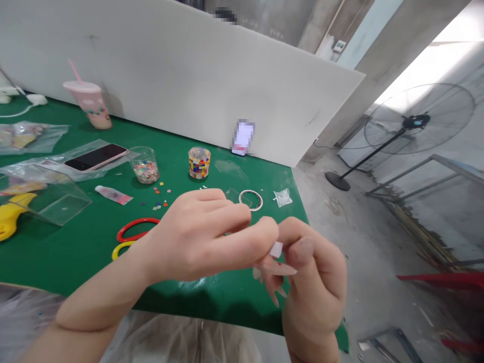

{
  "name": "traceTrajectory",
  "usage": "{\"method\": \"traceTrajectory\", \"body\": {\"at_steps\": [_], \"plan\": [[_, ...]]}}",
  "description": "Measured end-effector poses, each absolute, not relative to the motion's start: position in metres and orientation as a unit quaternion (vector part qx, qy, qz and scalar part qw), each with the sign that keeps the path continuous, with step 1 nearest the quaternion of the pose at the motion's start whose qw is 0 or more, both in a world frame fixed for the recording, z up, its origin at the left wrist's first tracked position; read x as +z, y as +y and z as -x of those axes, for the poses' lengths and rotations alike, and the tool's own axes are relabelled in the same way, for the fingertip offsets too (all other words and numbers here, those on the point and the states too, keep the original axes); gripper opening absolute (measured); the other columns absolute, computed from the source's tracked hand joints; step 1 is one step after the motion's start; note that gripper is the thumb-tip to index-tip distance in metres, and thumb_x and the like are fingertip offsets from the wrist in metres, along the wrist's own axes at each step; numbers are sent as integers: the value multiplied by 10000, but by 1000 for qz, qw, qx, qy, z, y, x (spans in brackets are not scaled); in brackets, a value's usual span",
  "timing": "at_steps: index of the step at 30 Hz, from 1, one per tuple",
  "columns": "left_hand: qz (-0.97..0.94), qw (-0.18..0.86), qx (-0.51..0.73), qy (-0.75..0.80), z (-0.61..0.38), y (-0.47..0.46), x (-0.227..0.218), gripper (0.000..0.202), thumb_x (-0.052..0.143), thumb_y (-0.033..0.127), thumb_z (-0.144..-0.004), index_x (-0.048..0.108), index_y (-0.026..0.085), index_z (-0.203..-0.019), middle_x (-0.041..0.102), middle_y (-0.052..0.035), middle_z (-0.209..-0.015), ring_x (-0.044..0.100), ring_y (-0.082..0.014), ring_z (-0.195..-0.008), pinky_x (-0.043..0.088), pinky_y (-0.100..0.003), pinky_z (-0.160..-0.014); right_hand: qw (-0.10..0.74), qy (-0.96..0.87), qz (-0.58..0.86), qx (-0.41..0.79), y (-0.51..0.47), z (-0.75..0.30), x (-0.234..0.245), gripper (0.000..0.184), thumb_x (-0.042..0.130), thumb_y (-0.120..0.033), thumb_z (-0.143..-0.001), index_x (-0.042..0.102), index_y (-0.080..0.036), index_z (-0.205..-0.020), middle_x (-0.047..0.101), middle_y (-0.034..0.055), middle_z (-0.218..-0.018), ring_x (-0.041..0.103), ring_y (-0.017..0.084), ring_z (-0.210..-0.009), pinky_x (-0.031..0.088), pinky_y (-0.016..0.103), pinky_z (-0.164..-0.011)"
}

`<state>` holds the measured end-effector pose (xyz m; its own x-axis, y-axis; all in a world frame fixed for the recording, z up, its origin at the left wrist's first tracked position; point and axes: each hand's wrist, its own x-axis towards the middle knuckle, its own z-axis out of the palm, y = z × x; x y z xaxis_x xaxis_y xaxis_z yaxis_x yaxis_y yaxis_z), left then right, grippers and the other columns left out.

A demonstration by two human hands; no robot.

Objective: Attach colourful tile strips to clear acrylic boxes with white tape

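My left hand [212, 237] reaches over the table with its fingers curled in. Between its index finger and long-nailed thumb sits a small whitish square piece [276, 249]. Close against it, my right hand [315, 267] is closed, thumb and bent index finger together at the piece; whether it grips anything is hidden. Under my left wrist lie scissors with a red and a yellow handle loop [138, 229], partly covered. Beyond my hands, a white ring [250, 192] rests on the green table [215, 297]. A cup covered in coloured mosaic tiles [199, 164] stands farther back.
A clear cup of small tiles [145, 169] stands near loose coloured tiles [158, 191] and a small tube [113, 194]. Leftward are a phone [96, 157], a pink tumbler [88, 103] and a yellow tool [15, 214]. A clear packet [283, 197] lies near the right edge.
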<state>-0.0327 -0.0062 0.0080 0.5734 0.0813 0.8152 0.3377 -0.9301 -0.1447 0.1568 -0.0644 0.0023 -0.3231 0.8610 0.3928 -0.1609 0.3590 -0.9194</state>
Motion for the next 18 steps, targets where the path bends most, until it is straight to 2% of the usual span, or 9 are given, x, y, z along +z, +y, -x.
{"method": "traceTrajectory", "body": {"at_steps": [3, 8, 11, 12, 18], "plan": [[859, 175, -459, -148, 33, -8, 6, 133, 582, 102, -1053, 665, 148, -1146, 697, 29, -646, 552, -134, -506, 442, -298, -489, 548, -600, 251, 527, -67, -151, -6, 248, 531, -413, -1129, 700, -303, -985, 567, -63, -635, 443, 68, -440, 402, 212, -446], [831, 176, -504, -157, 32, -12, 6, 171, 584, 214, -1083, 729, 163, -1158, 663, 31, -609, 491, -141, -493, 394, -334, -464, 575, -497, 191, 621, -62, -138, -15, 200, 634, -453, -1081, 711, -312, -961, 674, -62, -729, 444, 46, -451, 352, 188, -409], [838, 143, -495, -181, 31, -16, 7, 182, 546, 247, -1107, 720, 201, -1133, 682, 24, -635, 553, -156, -518, 442, -356, -488, 567, -452, 191, 661, -59, -134, -13, 73, 791, -341, -991, 726, -321, -966, 689, -85, -685, 470, 44, -450, 325, 162, -385], [840, 136, -492, -183, 31, -17, 7, 177, 547, 248, -1106, 719, 210, -1126, 689, 25, -643, 569, -156, -525, 457, -356, -492, 567, -445, 199, 664, -58, -134, -12, 98, 824, -294, -961, 730, -321, -968, 684, -91, -664, 478, 45, -451, 334, 156, -389], [836, 146, -499, -173, 31, -14, 4, 209, 580, 123, -1026, 730, 247, -1098, 728, 17, -704, 582, -148, -532, 462, -336, -475, 557, -442, 188, 677, -61, -134, -11, 76, 781, -253, -982, 737, -281, -926, 702, -62, -679, 465, 34, -415, 369, 152, -394]]}}
